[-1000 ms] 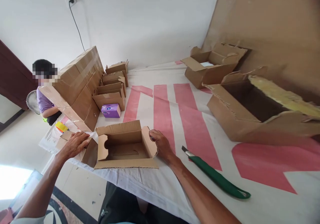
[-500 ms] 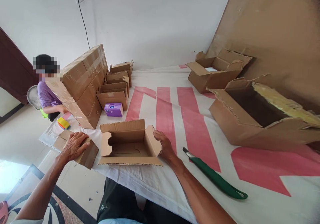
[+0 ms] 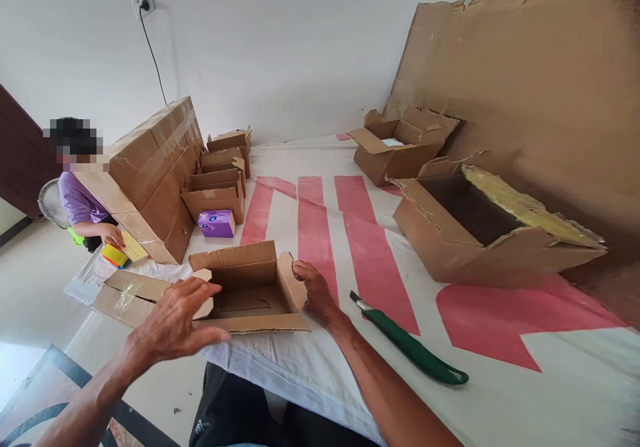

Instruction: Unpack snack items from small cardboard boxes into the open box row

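Observation:
An open cardboard box (image 3: 250,286) with raised flaps lies at the table's near edge, its inside bare. My right hand (image 3: 316,289) grips the box's right end flap, thumb at the notch. Fingers spread, my left hand (image 3: 175,314) hovers at the box's left end and partly covers the flap there; whether it touches the flap, I cannot tell. Behind that hand lies another cardboard box (image 3: 127,297) with clear tape on it, partly hidden. A green-handled knife (image 3: 410,344) rests on the cloth to the right of my right arm.
Stacked cartons (image 3: 150,174) stand at left, beside a row of open boxes (image 3: 213,194) and a purple tissue pack (image 3: 217,223). Two larger open cartons (image 3: 430,234) sit at right before a cardboard sheet (image 3: 510,87). A person in purple (image 3: 83,200) holds a yellow card (image 3: 134,247).
My left hand has left the taped box and moved right to the open box, fingers spreading. My right hand keeps its grip. The view has swung slightly right. The co-worker's yellow card now shows.

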